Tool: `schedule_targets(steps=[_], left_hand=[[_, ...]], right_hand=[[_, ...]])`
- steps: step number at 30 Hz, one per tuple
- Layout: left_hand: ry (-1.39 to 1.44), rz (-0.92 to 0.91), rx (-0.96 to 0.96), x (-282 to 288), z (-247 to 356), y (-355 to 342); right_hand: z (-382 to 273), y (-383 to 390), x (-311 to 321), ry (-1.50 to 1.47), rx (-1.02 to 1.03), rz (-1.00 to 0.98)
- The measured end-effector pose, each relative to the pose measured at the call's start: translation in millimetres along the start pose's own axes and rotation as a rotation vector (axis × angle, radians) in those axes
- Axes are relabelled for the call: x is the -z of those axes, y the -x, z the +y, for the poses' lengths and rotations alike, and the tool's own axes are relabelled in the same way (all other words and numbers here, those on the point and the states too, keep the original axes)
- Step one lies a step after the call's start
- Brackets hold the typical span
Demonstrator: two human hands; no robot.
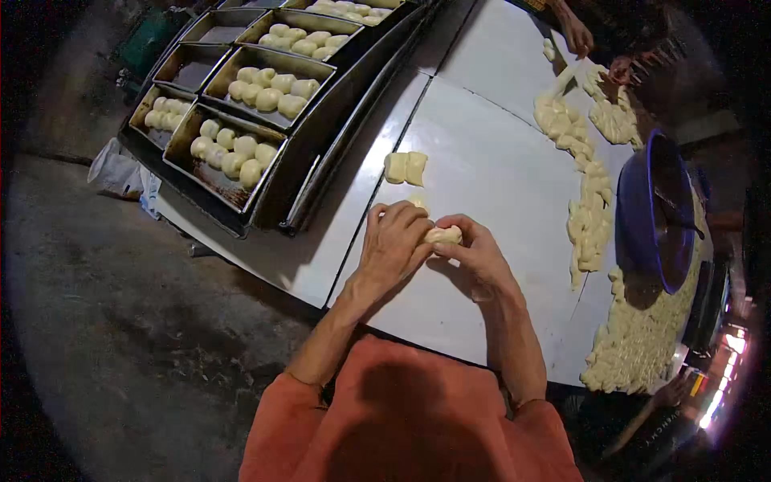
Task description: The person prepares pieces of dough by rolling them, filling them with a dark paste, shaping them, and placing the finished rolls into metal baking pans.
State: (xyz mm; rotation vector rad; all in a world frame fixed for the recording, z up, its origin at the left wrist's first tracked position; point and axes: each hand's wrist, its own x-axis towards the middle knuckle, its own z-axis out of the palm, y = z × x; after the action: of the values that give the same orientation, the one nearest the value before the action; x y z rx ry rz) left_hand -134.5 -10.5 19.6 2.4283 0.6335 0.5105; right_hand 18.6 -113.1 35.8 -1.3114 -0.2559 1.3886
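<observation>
Dough piece (444,234), pale, lumpy, is grasped by left hand (393,241) and right hand (480,249).

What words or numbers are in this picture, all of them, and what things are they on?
Pale lettering on the dark cloth near the lower right edge: it's there, but I won't copy it out.
Blue marks on the white-and-blue packaging by the table's left end: too small and blurred to tell if they are words.
I make out none on the purple basin.
</observation>
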Motion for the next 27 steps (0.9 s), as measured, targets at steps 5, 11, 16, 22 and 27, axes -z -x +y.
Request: schedule_targets(steps=[5, 11, 16, 22, 27], left_hand=[[0.006, -0.044, -0.095, -12.2, -2.0, -3.4], [-0.128, -0.051, -0.075, -27.7, -3.5, 4.0], [-0.139, -0.068, -0.076, -35.9, -1.5, 3.6], [-0.052, -0.074, 0.023, -22.7, 30.0, 2.3], [0.672, -0.192, 0.092, -17.3, 70.7, -27.8]], right_hand=[[12.6, -3.7, 15.1, 0.04, 0.074, 0.005], [-21.1, 33.3, 19.5, 0.142, -0.017, -0.032], [-5.4, 63.6, 45.9, -0.459, 0.251, -0.152], [-35.7, 81.4, 59.9, 0.034, 0.363, 0.21], [-28.4, 74.6, 38.4, -0.232, 0.252, 0.18]])
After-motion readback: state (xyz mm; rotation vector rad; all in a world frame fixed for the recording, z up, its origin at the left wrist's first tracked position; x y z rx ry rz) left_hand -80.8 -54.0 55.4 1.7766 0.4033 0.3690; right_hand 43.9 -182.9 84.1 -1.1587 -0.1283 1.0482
